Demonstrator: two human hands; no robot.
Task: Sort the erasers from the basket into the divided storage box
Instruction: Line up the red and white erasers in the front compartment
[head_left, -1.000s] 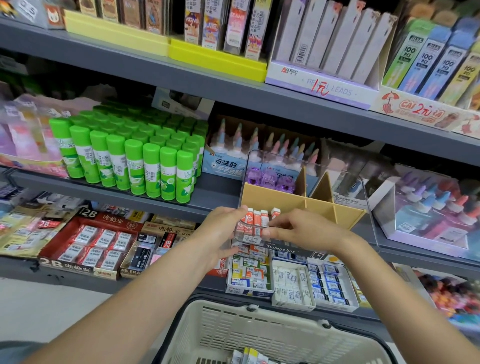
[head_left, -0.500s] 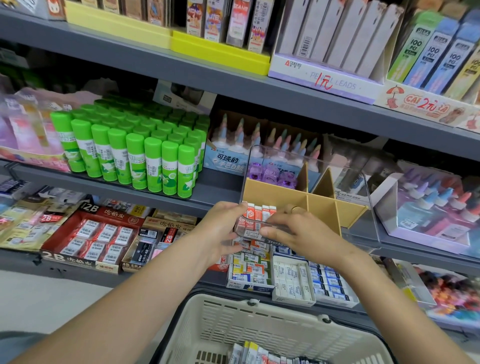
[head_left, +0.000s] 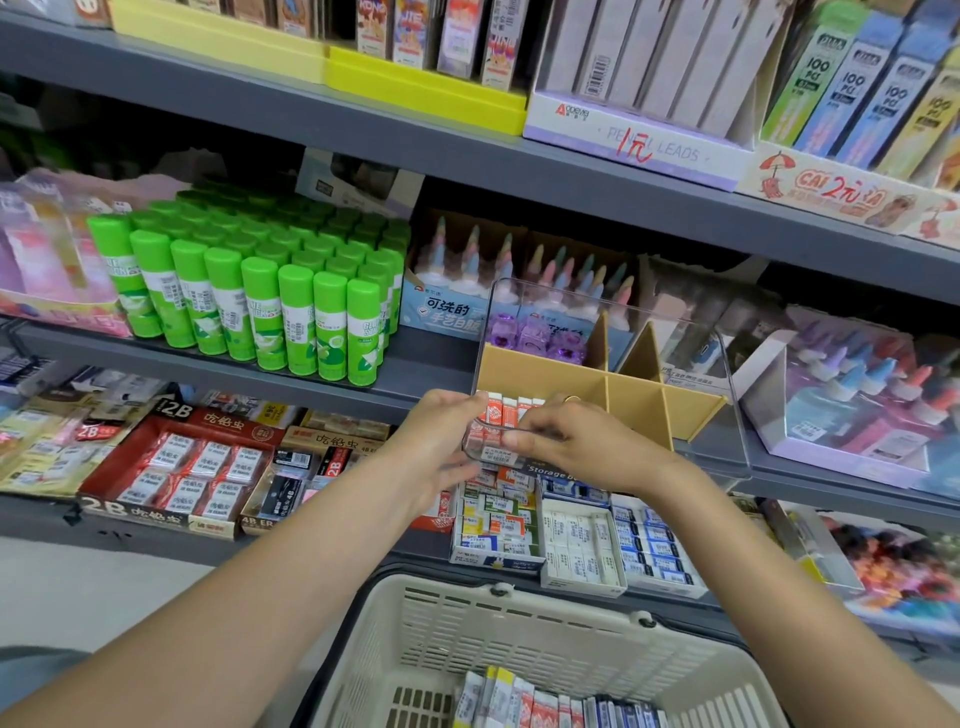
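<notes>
Both hands work at the near-left compartment of the divided storage box (head_left: 613, 384), a clear-walled box with tan dividers sitting on the shelf edge at 12 o'clock from the basket (head_left: 524, 623). The left hand (head_left: 441, 441) cups the box's near-left corner, fingers curled round the clear wall. The right hand (head_left: 566, 441) is bunched at the near rim, fingertips pinched at the row of erasers (head_left: 506, 415); cannot tell if it grips one or just nudges them. That row stands upright, long axes vertical, running 9 to 3 o'clock, orange-and-white wrappers packed side by side. The compartments toward 1 and 3 o'clock look empty from here. More erasers (head_left: 540, 701) lie in the basket at 6 o'clock, well below both hands, roughly centred, so either hand could drop to them; the right seems freer. Nothing blocks that path. Around: green glue sticks (head_left: 249, 291) at 10 o'clock, boxed erasers on the lower shelf (head_left: 576, 535) just under the box.
</notes>
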